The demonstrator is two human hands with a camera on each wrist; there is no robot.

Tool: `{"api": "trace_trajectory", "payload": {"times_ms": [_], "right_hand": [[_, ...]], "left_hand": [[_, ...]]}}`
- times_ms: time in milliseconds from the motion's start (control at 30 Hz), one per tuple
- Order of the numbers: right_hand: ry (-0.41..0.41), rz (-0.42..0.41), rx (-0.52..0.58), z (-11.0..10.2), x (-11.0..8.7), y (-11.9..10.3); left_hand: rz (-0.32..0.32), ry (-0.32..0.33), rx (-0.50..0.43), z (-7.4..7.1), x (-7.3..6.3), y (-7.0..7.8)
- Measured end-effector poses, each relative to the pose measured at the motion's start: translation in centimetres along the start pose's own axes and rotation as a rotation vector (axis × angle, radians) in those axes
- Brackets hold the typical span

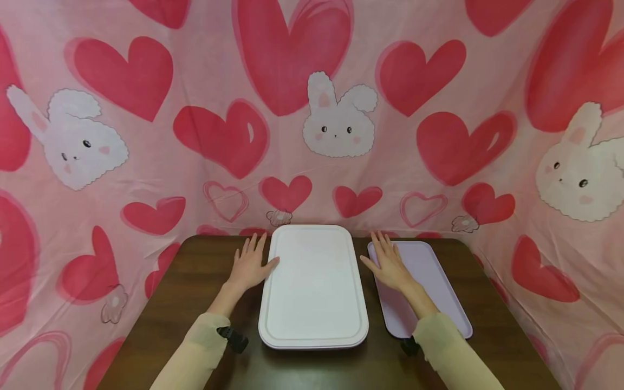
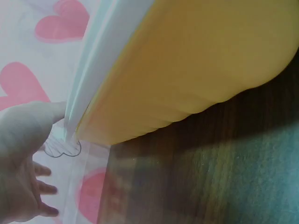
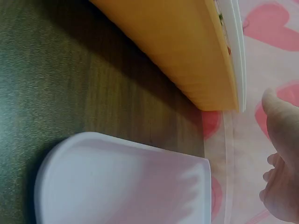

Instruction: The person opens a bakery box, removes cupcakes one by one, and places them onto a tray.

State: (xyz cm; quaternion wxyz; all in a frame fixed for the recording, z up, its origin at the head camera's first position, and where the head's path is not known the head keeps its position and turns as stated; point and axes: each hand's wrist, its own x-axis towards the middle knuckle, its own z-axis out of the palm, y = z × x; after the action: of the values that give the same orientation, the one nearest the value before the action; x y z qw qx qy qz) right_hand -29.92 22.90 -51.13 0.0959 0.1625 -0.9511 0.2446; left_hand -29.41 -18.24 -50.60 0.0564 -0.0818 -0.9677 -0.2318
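A box with a white lid [image 1: 314, 287] stands in the middle of the table; its yellow-orange side [image 2: 187, 60] shows in both wrist views. The left hand [image 1: 247, 268] is at the box's left edge, fingers spread and straight, with the thumb at the lid's rim. Whether that thumb presses on the lid or only touches it, I cannot tell. On the other side, the right hand [image 1: 390, 265] hovers with straight fingers over the light purple tray [image 1: 429, 276], its thumb apart from the box. A narrow gap under the lid in the right wrist view shows small coloured bits, too little to identify.
The dark wooden table [image 1: 205, 281] has rounded back corners. Pink cloth [image 1: 292, 162] printed with hearts and rabbits hangs behind it and along both sides. Black straps [image 1: 233, 338] sit around the wrists by the pale sleeves.
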Motion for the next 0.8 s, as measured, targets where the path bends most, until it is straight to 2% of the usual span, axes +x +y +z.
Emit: {"api": "trace_trajectory", "payload": {"times_ms": [133,267,367,500,567,667,733,767,800], "right_hand": [[0.002,-0.007,0.010,0.2,-0.2,-0.5],[0.023,-0.020,0.103,1.3,-0.2,0.0],[0.058,-0.050,0.137,4.3,0.5,3.1],[0.075,-0.056,0.080,8.0,1.6,7.1],[0.082,-0.041,0.051,8.3,1.5,6.9],[0.036,0.011,0.072,5.7,0.7,3.2],[-0.013,0.065,0.084,3.6,0.0,0.1],[-0.035,0.084,0.087,3.0,-0.2,-0.8],[-0.075,0.117,0.109,2.0,-0.4,-2.0]], "left_hand": [[-0.026,0.001,-0.125,0.3,0.0,-0.4],[-0.019,0.022,-0.192,3.0,1.4,-3.4],[-0.018,0.027,-0.228,5.8,3.0,-6.5],[-0.022,-0.013,-0.307,7.9,4.6,-9.3],[-0.020,-0.040,-0.346,8.4,4.9,-10.0],[-0.016,-0.077,-0.381,8.7,4.9,-10.5],[-0.038,-0.094,-0.399,8.5,4.8,-10.4],[-0.044,-0.103,-0.402,8.4,4.7,-10.3],[-0.055,-0.110,-0.404,7.1,3.8,-8.9]]}}
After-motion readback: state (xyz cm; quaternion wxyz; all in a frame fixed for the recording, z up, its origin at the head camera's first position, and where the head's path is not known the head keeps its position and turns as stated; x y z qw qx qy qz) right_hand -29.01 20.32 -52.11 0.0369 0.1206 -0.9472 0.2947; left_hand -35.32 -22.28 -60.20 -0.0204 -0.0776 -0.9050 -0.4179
